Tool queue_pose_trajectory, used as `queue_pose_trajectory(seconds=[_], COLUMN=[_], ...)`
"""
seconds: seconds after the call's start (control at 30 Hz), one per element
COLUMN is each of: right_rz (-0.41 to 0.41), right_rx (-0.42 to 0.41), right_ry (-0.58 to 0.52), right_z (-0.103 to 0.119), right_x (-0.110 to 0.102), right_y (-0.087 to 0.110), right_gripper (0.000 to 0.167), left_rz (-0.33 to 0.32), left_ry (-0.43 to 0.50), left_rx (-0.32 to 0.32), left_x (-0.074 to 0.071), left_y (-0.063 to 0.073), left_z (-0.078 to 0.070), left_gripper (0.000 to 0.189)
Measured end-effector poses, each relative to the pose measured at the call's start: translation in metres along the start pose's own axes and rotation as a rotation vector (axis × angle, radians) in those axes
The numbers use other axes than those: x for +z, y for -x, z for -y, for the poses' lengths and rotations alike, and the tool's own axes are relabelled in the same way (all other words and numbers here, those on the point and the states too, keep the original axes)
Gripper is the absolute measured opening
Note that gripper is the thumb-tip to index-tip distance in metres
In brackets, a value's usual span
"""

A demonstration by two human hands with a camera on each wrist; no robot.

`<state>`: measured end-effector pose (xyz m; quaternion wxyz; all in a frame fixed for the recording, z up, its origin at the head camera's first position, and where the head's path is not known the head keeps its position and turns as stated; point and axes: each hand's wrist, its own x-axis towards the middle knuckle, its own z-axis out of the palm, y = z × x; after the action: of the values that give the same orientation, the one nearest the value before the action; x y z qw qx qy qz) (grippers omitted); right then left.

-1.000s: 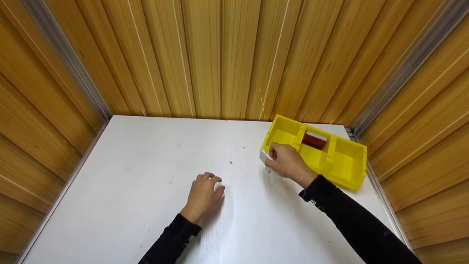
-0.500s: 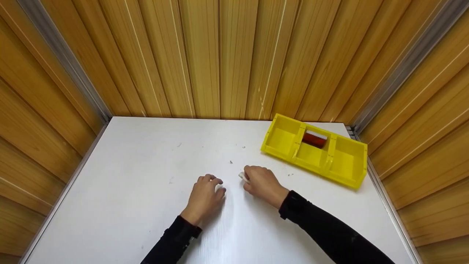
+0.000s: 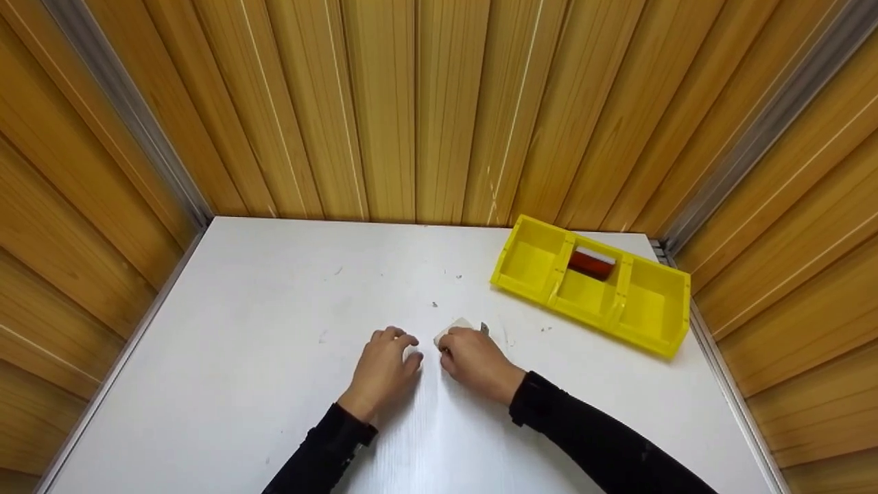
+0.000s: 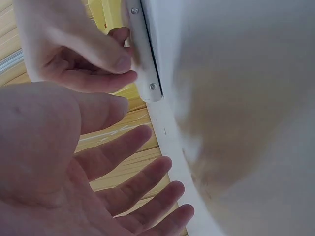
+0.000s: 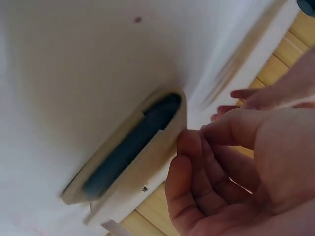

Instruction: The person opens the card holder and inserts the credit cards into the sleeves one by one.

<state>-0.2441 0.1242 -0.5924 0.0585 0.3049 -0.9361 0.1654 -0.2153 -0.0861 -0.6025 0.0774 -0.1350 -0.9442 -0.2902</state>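
On the white table (image 3: 240, 329), my right hand (image 3: 477, 357) has its curled fingertips at the edge of a flat off-white object (image 3: 454, 326). Its exact kind is unclear. Two small screws show on its side in the left wrist view, where the right fingertips (image 4: 125, 71) meet near it. A dark blue slot (image 5: 133, 147) runs along its edge in the right wrist view, and a short metal tab (image 3: 484, 329) sticks out at one end. Close by on the left, my left hand (image 3: 384, 367) holds nothing, its fingers loosely bent.
A yellow tray (image 3: 555, 291) with three compartments stands at the back right. In its middle compartment leans a dark red block (image 3: 590, 263) with a white edge. Small marks dot the tabletop. Wood-patterned walls (image 3: 384, 110) enclose the table at the back and sides.
From beside the tray my right hand has come left and toward me with the off-white object, now down at the tabletop near the left hand. The left hand has hardly moved.
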Motion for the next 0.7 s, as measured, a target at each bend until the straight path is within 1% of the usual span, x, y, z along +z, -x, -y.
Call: queue_pose_trajectory(seconds=[0.07,0.23,0.4,0.57,0.7], right_rz=[0.016,0.04,0.077,0.138,0.224], right_rx=[0.056,0.205,0.295,0.38,0.434], right_ry=[-0.061,-0.101,-0.132,-0.156,-0.172], right_z=[-0.004,-0.019,-0.036,-0.052,-0.061], right_x=[-0.009,-0.031,-0.048,-0.055,-0.053], right_y=[0.001,0.004,0.007,0.012,0.016], right_gripper=[0.006,0.011,0.022,0.036,0.042], left_rz=[0.013,0.038,0.08,0.116,0.119], left_ry=[0.012,0.031,0.033,0.049,0.039], left_rx=[-0.012,-0.031,-0.069,-0.108,-0.158], left_x=[0.002,0.005,0.005,0.01,0.016], left_y=[-0.001,-0.007,-0.016,-0.026,-0.031], left_z=[-0.002,-0.01,-0.018,-0.027,-0.032], left_gripper=[0.018,0.019,0.019,0.026,0.035])
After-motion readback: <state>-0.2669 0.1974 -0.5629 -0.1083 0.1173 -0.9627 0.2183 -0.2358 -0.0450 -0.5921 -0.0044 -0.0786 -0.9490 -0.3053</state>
